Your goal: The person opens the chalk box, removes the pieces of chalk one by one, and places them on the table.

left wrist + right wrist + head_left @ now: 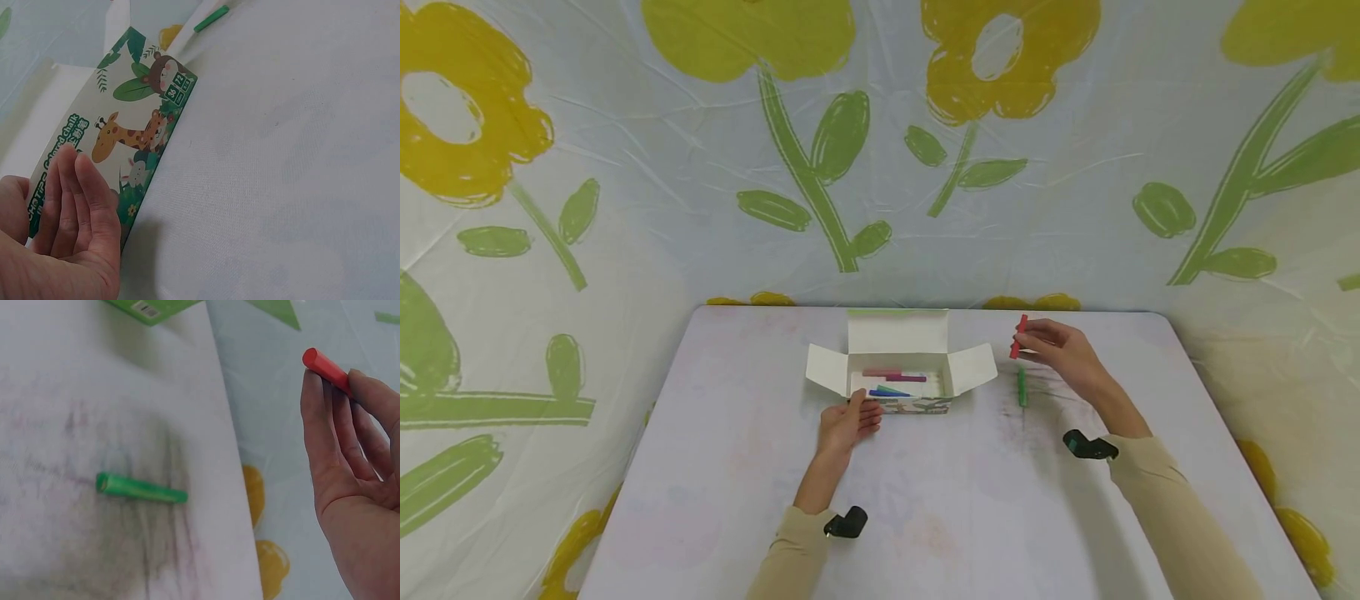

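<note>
An open cardboard chalk box (917, 407) with animal drawings stands on the table, flaps spread. My left hand (841, 429) grips its front wall near the left corner, thumb over the rim and fingers along the printed front (134, 94). Inside lie several chalk sticks, among them a blue one (883, 392) and a dark red one (906, 378). To the right of the box, my right hand (1067, 354) pinches a red chalk stick (328, 369) between thumb and fingertips, held above the table. Below it, a green chalk stick (144, 489) lies on the tabletop.
Dark chalk smudges (1052, 396) mark the white table (715, 433) around the green stick. A flower-printed cloth (700, 167) hangs behind the table and at both sides. Each wrist carries a small black camera (847, 522).
</note>
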Motion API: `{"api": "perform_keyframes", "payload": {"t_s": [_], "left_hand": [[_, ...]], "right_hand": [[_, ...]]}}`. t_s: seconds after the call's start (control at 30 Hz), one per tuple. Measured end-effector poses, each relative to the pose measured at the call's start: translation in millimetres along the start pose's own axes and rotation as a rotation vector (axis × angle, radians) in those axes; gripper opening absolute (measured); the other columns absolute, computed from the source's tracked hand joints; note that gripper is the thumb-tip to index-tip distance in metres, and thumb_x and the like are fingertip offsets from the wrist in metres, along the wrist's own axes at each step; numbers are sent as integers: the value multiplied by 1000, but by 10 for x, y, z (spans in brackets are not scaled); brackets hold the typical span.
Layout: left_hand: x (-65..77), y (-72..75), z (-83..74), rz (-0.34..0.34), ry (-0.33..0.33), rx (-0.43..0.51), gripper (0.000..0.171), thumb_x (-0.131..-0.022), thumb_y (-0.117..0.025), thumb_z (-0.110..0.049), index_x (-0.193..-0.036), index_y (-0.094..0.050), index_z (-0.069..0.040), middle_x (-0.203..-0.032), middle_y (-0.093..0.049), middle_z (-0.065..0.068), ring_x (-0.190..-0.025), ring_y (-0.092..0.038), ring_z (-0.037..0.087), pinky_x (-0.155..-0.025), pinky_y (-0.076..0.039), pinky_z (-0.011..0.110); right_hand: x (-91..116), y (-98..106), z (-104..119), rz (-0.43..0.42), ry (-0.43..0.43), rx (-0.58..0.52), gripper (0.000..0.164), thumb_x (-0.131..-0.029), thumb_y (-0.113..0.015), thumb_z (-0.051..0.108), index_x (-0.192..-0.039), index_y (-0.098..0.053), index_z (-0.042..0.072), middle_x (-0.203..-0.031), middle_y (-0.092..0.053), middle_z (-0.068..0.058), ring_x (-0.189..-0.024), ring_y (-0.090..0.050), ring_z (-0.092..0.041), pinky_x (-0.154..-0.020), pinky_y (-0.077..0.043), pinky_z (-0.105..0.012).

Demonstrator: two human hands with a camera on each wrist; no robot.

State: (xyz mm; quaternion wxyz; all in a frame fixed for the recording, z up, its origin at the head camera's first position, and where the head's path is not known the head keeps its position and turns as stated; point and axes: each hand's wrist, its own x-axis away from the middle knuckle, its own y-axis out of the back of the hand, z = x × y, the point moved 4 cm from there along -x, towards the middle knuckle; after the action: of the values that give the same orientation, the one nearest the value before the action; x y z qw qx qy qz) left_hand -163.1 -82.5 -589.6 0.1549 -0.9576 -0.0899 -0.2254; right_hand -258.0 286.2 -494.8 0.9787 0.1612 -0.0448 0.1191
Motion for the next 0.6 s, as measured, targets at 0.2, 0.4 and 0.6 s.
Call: {"api": "perform_keyframes", "payload": {"t_s": [0.2,0.4,0.6], "left_hand": [[10,6,2,13,-3,6,48,-105,-62,-33,-108,-70,14,-91,-76,14,-75,-71,13,-77,-63,30],[8,4,-6,-6,3,0,46,-104,-62,-33,-105,-70,13,-88,-75,11,-74,-70,12,-75,-62,27],[11,-4,-5,-8,-4,11,45,-104,-63,-30,-103,-71,14,-86,-75,11,-73,-70,12,-73,-62,26]], "right_hand": [[102,92,-166,-11,-74,76,64,-100,-68,43,-143,-52,-1,-126,-68,-7,-105,-66,0,-90,-55,-16],[162,147,-382,-17,-118,108,65,-100,-67,46,-143,-53,-1,-122,-71,-1,-101,-67,1,-87,-52,-11],[222,169,-571,-34,-137,143,63,-98,-69,45,-140,-56,0,-116,-73,1,-98,-65,3,-84,-51,-10]]}}
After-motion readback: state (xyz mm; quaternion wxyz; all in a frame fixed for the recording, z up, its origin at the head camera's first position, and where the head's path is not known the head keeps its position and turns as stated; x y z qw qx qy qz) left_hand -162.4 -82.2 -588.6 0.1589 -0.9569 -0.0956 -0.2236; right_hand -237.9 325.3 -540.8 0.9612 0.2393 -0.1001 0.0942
